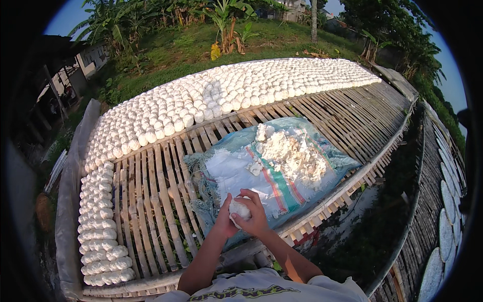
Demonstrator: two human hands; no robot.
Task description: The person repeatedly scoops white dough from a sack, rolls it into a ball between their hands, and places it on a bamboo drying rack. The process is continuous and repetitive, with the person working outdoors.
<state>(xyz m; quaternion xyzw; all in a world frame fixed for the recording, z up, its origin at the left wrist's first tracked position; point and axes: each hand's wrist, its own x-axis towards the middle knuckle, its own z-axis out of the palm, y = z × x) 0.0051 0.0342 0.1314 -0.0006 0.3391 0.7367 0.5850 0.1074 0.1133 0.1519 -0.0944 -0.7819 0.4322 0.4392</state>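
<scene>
My left hand (226, 217) and my right hand (250, 217) are cupped around a white, rounded lump (238, 208), with fingers pressed against it. Both are held above a woven plastic sack (226, 171) in white, blue and green with red stripes, frayed at its left end. On the sack's right part lies a loose heap of white crumbly material (292, 156), just beyond my hands. The sack rests on a bamboo slat rack (161, 211).
Rows of white balls (251, 80) cover the rack's far part, and more (95, 221) line its left edge. A rolled plastic sheet (75, 176) runs along the left side. A second rack with round flat sheets (445, 231) stands right. Grass, banana plants and buildings lie beyond.
</scene>
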